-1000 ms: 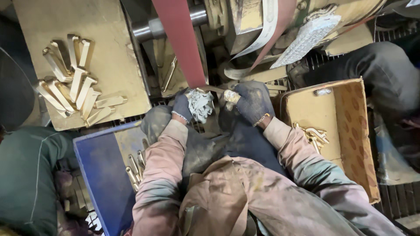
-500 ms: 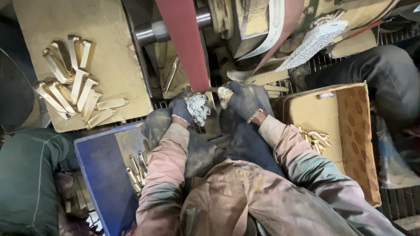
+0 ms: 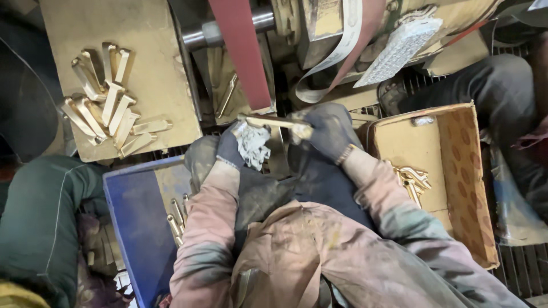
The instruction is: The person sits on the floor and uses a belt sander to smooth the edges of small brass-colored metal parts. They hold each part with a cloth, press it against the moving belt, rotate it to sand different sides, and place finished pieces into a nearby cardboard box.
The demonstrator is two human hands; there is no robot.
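Note:
Both my hands wear dark, worn gloves. My left hand [image 3: 242, 144] and my right hand [image 3: 322, 132] grip the two ends of a long brass piece [image 3: 268, 121], held crosswise against the lower end of a red sanding belt [image 3: 242, 54]. The belt runs over a steel roller [image 3: 211, 35] at the top. The left glove is frayed white at the fingers.
A board [image 3: 160, 68] at upper left carries several brass pieces [image 3: 108, 97]. A blue crate [image 3: 134, 228] at lower left holds more brass parts [image 3: 177, 219]. A cardboard box [image 3: 456, 182] at right holds brass pieces [image 3: 412, 179]. A green-clad person [image 3: 34, 228] sits left; another's leg [image 3: 502, 91] is right.
Both hands have moved up with the brass piece, bringing it against the belt's lower end; the view has shifted slightly.

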